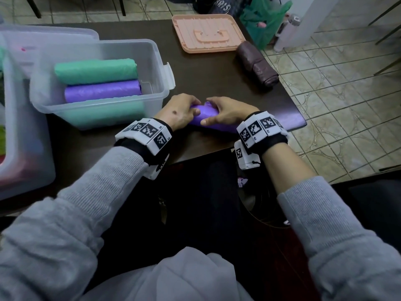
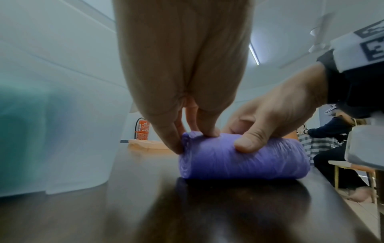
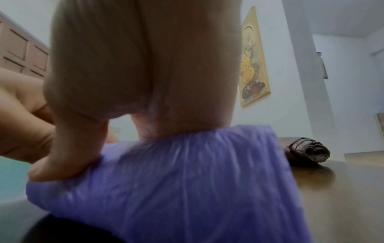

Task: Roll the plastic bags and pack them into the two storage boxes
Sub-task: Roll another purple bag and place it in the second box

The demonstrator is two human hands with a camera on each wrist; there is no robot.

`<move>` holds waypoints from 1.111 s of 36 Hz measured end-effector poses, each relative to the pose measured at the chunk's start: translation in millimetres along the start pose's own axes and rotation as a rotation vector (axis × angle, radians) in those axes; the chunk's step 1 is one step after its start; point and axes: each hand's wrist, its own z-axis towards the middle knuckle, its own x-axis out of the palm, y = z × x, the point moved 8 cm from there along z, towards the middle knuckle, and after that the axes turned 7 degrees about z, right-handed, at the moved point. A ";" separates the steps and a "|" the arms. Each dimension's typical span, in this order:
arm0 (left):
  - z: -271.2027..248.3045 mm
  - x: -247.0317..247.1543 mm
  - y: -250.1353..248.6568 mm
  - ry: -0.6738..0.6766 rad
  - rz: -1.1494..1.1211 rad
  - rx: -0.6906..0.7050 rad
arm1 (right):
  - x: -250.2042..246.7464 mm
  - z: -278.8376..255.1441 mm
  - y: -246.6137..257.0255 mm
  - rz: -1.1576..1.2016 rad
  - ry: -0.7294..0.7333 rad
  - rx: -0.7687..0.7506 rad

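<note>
Both hands hold the purple bag roll [image 1: 204, 118] on the table [image 1: 208, 79].
Left hand [image 1: 178, 112] and right hand [image 1: 227, 114] curl round it beside the clear box [image 1: 156, 61]; loosened, it probably unrolls.

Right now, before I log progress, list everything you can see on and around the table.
purple roll being rolled: 1, purple, table's near edge, under both hands
clear storage box: 1, translucent, table left
rolls in that box: 3; green at back, purple in the middle, green in front
second clear box: 1, far left, contents unclear
lid: 1, peach, far side of the table
brown roll: 1, dark brown, table right
table: 1, dark brown
green bag: 1, floor beyond the table
left hand: grips roll
right hand: grips roll
</note>
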 end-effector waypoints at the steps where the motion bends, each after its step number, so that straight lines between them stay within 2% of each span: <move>1: -0.5 0.6 0.3 -0.004 0.000 0.001 | 1.8 -0.6 1.0 -0.024 0.008 -0.003; 9: -5.6 1.5 6.5 -0.037 -0.033 0.029 | 12.3 -12.8 8.0 -0.112 -0.143 -0.068; 12: -11.4 1.8 14.0 -0.073 -0.137 0.022 | 20.9 -16.4 10.9 -0.157 -0.199 -0.084; 16: -30.1 -5.3 34.4 -0.160 -0.507 -0.082 | 33.8 -19.1 23.1 -0.180 -0.185 -0.126; 19: -44.3 -11.6 50.7 -0.216 -0.559 -0.169 | 43.4 -19.2 39.2 -0.200 -0.138 -0.158; 22: -56.8 -11.2 75.7 -0.179 -0.591 -0.281 | 55.9 -17.9 58.4 -0.228 -0.078 -0.193; 24: -68.1 -10.6 96.8 -0.173 -0.708 -0.384 | 63.2 -18.0 71.2 -0.243 -0.042 -0.221; 27: -92.6 -15.9 131.2 -0.301 -0.987 -0.583 | 70.7 -19.3 87.5 -0.257 0.012 -0.263; 30: -117.7 -33.2 159.1 -0.532 -1.124 -0.715 | 76.0 -19.8 102.9 -0.263 0.066 -0.308; 33: -128.3 -52.5 172.6 -0.697 -1.211 -0.711 | 77.2 -20.5 121.7 -0.273 0.107 -0.348; 40: -120.5 -73.0 187.8 -0.884 -1.182 -0.707 | 50.5 -31.3 171.5 -0.245 0.147 -0.416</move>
